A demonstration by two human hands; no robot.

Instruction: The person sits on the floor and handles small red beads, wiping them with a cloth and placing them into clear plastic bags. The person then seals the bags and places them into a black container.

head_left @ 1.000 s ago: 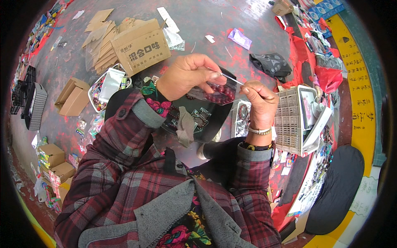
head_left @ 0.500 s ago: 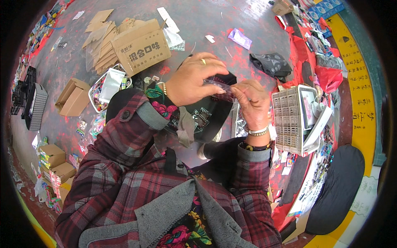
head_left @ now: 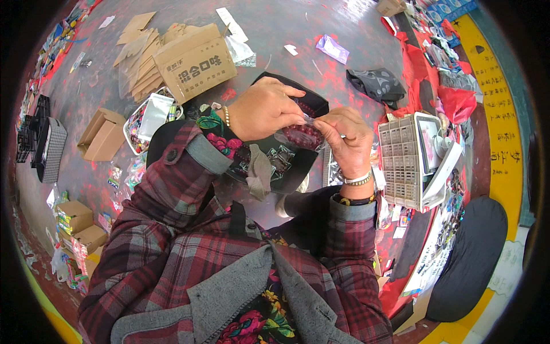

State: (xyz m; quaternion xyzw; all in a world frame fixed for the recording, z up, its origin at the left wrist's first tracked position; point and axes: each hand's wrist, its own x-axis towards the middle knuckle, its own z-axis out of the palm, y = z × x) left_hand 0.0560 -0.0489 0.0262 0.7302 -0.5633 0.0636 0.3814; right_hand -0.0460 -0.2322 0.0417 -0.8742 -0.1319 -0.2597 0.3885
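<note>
Above a black open box (head_left: 305,166) at my lap, my two hands meet. My left hand (head_left: 260,109) and my right hand (head_left: 346,137) each pinch the top edge of a small clear plastic bag (head_left: 303,137). Dark red beads show through or just behind its film; I cannot tell exactly which. More dark red beads lie in the far part of the box, partly covered by my fingers. Shiny clear packets (head_left: 281,161) with dark pieces rest in its near part. A grey-beige cloth (head_left: 259,172) hangs over the box's near left edge.
Flattened cartons and a brown box (head_left: 197,66) lie far left, beside a white basket (head_left: 153,123) of small goods. To the right stands a beige plastic crate (head_left: 398,163). A dark bag (head_left: 375,86) and a purple packet (head_left: 332,49) lie on the floor beyond.
Both hands have drawn slightly closer together at the bag's top. The bag now hangs lower, its red contents more visible. My left hand's fingers have tilted down.
</note>
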